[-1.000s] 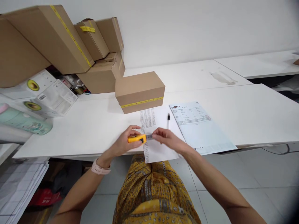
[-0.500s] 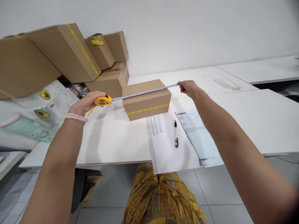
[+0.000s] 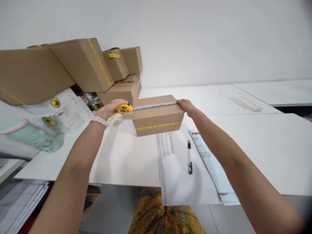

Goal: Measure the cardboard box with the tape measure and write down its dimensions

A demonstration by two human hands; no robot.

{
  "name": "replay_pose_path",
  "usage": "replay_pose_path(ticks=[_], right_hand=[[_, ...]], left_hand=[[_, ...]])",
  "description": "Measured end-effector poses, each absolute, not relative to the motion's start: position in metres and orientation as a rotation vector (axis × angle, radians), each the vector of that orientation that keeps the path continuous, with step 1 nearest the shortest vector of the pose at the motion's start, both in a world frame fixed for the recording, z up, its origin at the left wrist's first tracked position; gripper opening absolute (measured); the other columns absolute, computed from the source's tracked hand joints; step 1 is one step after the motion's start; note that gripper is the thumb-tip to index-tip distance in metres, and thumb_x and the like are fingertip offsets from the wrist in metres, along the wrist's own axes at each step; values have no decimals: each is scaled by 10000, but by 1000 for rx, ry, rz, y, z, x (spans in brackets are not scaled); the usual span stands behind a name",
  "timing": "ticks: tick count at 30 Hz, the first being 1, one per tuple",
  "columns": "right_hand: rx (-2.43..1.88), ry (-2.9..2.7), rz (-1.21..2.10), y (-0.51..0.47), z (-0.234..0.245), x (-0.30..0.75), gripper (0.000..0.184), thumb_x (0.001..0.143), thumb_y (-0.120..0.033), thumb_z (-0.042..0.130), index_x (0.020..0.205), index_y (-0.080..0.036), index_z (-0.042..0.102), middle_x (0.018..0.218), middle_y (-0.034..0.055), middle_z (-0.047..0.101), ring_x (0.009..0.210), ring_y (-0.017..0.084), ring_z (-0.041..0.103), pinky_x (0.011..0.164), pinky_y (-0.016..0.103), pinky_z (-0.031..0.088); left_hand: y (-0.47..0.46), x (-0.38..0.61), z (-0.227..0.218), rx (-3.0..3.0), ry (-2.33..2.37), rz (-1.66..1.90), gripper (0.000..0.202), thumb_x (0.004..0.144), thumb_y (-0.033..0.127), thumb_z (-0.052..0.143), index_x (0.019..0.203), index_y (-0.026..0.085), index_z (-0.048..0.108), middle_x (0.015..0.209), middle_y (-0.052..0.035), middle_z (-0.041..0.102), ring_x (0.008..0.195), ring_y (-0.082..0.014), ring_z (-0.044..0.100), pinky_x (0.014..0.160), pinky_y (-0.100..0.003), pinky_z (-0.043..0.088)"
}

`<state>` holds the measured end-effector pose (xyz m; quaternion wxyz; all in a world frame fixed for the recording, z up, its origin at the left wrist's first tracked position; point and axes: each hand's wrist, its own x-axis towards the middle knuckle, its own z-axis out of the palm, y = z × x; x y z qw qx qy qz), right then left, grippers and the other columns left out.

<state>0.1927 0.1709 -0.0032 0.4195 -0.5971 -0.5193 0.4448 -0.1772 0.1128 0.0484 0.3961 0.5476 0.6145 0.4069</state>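
Observation:
A closed brown cardboard box [image 3: 158, 118] with yellow tape along its front side sits on the white table. Across its top lies the blade of a yellow tape measure [image 3: 124, 108], pulled out from left to right. My left hand [image 3: 112, 109], with a pink band on the wrist, grips the tape measure's case at the box's left edge. The blade's free end is pinched by my right hand [image 3: 186, 106] at the right edge of the box. The fingertips of that hand are partly hidden.
Taped cardboard boxes [image 3: 81, 65] are stacked at the back left, above white avocado-print packages [image 3: 62, 110]. A mint tumbler [image 3: 39, 138] lies left. In front of the box are a printed sheet [image 3: 175, 182], a pen [image 3: 189, 157] and a pale blue PONY paper [image 3: 209, 162].
Both hands have moved closer together, shortening the blade. The blade now lies along the box top, with the case and right fingers at its edges. The view has shifted slightly.

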Motion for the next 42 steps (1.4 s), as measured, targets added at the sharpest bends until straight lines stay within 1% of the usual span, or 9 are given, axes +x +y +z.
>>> replay_pose_path(ticks=[8, 16, 20, 24, 32, 35, 38, 39, 42], right_hand=[[-1563, -1343, 1078, 172, -7, 196, 259, 918, -364, 622, 748, -168, 618, 806, 74, 665, 712, 161, 559, 613, 285, 424], [-1883, -1607, 562, 185, -4, 189, 323, 912, -305, 573, 609, -214, 510, 751, 84, 628, 728, 227, 581, 707, 367, 462], [-1892, -1667, 428, 183, 12, 183, 177, 877, -194, 559, 703, -210, 532, 930, 130, 698, 864, 267, 624, 790, 395, 478], [-1565, -1672, 507, 187, 29, 187, 55, 866, -162, 545, 840, -204, 570, 1096, 130, 721, 932, 251, 627, 807, 380, 481], [-1312, -1559, 490, 147, 30, 177, 126, 928, -219, 494, 905, -187, 614, 996, 102, 718, 925, 220, 636, 904, 404, 469], [-1094, -1710, 749, 81, 19, 166, 255, 981, -377, 478, 900, -193, 634, 945, 89, 701, 868, 209, 631, 847, 390, 493], [-864, -1972, 1436, 9, 7, 158, 505, 989, -631, 418, 982, -196, 676, 1010, 112, 712, 905, 223, 655, 785, 384, 533], [-799, -2005, 1584, -10, 5, 156, 531, 984, -659, 418, 1041, -201, 680, 1061, 114, 713, 952, 226, 658, 816, 389, 536], [-785, -2045, 1632, -37, 2, 157, 438, 964, -604, 542, 1139, -220, 662, 1117, 88, 710, 1004, 211, 643, 894, 392, 503]], left_hand=[[112, -178, 45, 1303, 1514, 1024, 304, 636, 397, 793, 810, 170, 690, 824, -43, 723, 727, -193, 639, 586, -292, 484], [104, -176, 49, 1358, 1544, 956, 386, 633, 432, 800, 904, 171, 714, 900, -55, 733, 779, -194, 644, 621, -284, 490], [90, -171, 58, 1419, 1588, 1000, 470, 584, 403, 850, 970, 162, 733, 878, -65, 742, 781, -196, 650, 659, -287, 491], [59, -151, 68, 1432, 1482, 1040, 582, 575, 426, 877, 1057, 130, 742, 925, -97, 760, 812, -217, 672, 694, -307, 506], [-41, -92, 35, 1176, 1219, 1435, 660, 671, 441, 836, 1222, 147, 625, 1037, -98, 722, 823, -216, 694, 666, -295, 529], [-88, -66, 4, 1234, 1107, 1486, 650, 730, 398, 832, 1295, 210, 572, 1125, -98, 700, 934, -230, 688, 780, -328, 564], [-118, -36, -33, 1288, 1128, 1564, 601, 791, 320, 790, 1332, 260, 535, 1188, -82, 673, 1011, -217, 666, 860, -324, 555], [-122, -26, -43, 1269, 1129, 1591, 586, 806, 310, 776, 1335, 268, 528, 1205, -78, 664, 1024, -215, 668, 876, -325, 554], [-124, -4, -64, 1182, 1123, 1634, 586, 817, 315, 764, 1346, 280, 516, 1265, -83, 640, 1070, -223, 674, 914, -336, 552]])
